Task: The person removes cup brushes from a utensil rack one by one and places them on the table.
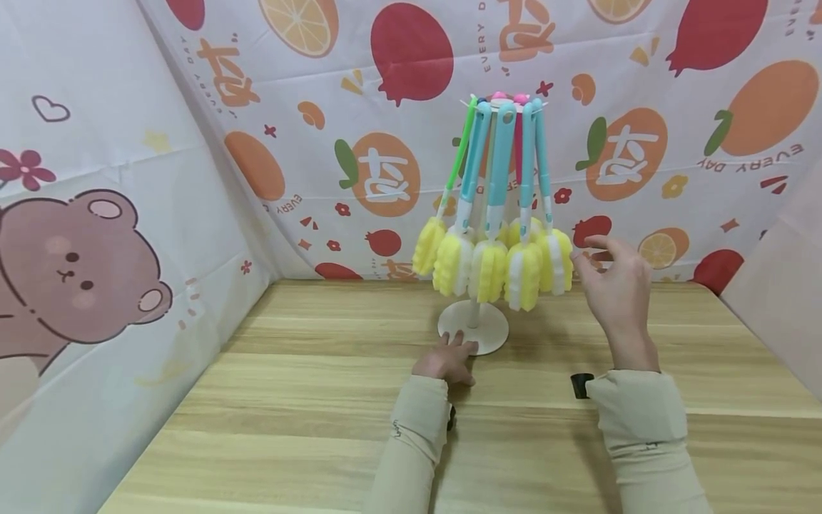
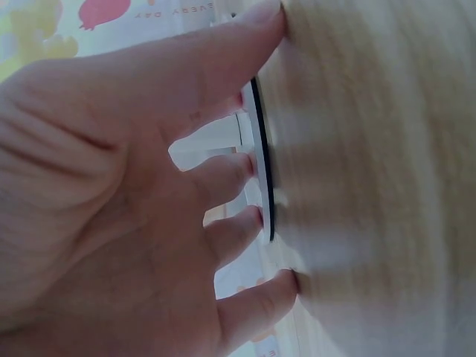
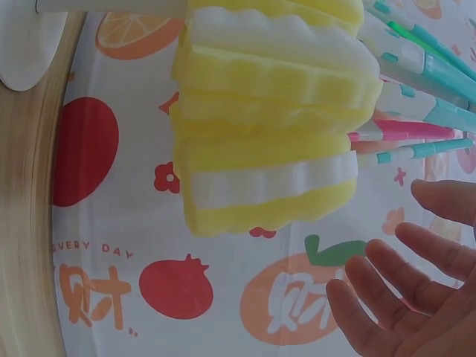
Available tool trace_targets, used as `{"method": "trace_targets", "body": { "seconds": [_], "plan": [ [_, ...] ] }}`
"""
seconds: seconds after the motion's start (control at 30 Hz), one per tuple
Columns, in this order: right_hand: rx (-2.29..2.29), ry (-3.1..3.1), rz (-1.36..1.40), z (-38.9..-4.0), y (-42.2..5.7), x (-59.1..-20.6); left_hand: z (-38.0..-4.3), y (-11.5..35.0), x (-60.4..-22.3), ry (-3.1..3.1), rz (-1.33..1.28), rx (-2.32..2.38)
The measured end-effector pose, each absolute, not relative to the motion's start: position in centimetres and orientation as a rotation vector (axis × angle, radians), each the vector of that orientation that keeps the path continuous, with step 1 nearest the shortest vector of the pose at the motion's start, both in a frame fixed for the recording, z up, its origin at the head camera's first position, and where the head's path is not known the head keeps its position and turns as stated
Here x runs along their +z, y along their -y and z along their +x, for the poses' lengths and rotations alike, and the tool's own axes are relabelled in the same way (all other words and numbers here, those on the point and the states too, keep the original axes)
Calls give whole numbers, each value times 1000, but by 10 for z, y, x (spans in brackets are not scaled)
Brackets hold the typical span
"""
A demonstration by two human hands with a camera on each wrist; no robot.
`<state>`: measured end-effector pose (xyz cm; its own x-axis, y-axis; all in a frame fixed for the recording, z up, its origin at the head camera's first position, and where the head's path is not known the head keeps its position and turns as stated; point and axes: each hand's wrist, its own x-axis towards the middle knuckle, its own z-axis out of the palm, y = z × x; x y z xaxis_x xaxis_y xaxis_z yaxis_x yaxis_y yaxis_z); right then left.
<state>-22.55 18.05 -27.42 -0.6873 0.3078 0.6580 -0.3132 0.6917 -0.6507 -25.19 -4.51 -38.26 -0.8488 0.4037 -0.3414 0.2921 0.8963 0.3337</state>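
Several sponge brushes with yellow-and-white heads (image 1: pixel 490 271) hang by their handles (image 1: pixel 501 153) from the top of a white stand. The stand's round base (image 1: pixel 491 341) is on the wooden table. My left hand (image 1: pixel 444 359) rests on the near left edge of that base, its fingers spread; in the left wrist view the fingertips (image 2: pixel 242 165) press on the rim. To the right of the sponge heads, my right hand (image 1: pixel 616 285) is in the air with nothing in it. The right wrist view shows its fingers apart from the nearest sponge head (image 3: pixel 271 182).
A fruit-print cloth (image 1: pixel 282 235) hangs close behind the stand. At the left is a cloth wall with a bear print (image 1: pixel 77 264). The wooden table (image 1: pixel 289 428) extends in front and to both sides of the stand.
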Motion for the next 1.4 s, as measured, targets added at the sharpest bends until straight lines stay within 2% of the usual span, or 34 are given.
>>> {"method": "trace_targets", "body": {
  "seconds": [1.4],
  "plan": [
    [1006, 2274, 32, -241, -179, -276, -251, 46, -385, -2677, 517, 366]
  ]
}}
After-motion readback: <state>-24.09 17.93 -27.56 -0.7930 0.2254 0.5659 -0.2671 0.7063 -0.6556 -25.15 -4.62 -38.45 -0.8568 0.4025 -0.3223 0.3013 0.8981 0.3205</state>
